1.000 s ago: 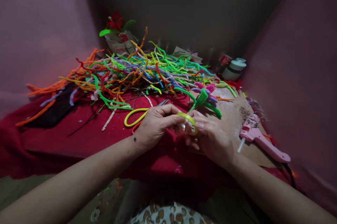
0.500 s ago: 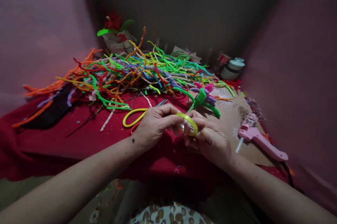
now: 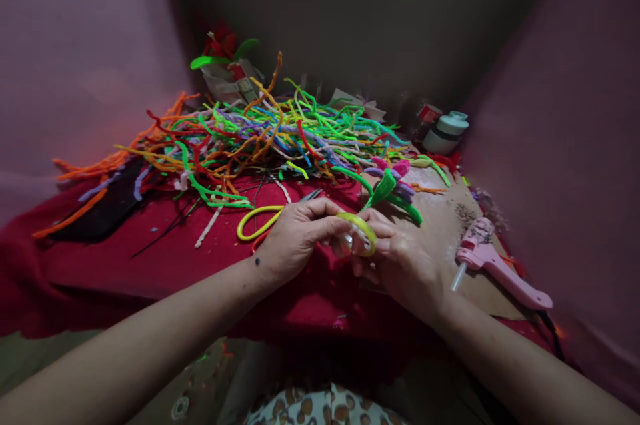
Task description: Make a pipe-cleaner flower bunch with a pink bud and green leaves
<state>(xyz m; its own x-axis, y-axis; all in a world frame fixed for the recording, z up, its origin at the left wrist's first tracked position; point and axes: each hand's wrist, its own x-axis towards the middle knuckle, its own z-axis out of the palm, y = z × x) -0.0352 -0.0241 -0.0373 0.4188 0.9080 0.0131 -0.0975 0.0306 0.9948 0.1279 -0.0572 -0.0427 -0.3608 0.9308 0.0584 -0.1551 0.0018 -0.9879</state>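
I see the yellow-green tape roll (image 3: 361, 233) pinched between both hands above the red cloth (image 3: 150, 265): my left hand (image 3: 295, 238) fingers clamp its near edge, right hand (image 3: 405, 258) grips the other (thumb on top). Pink glue gun (image 3: 493, 264) lies right.

Two bare hands show, the left hand (image 3: 295, 238) and the right hand (image 3: 405, 258), sharing one small yellow-green tape roll (image 3: 361, 233). One pink plastic glue gun (image 3: 493, 264) lies by the right edge of the counter. One white round lidded jar (image 3: 446, 132) stands at the far right corner. One yellow loop, a scissor handle (image 3: 254, 222), lies on the one red cloth (image 3: 150, 258). One pink-and-purple pipe-cleaner flower with green leaves (image 3: 393, 180) sits on the one brown cardboard sheet (image 3: 445, 225). The tangled coloured pipe cleaners (image 3: 260, 135) are too many to count.
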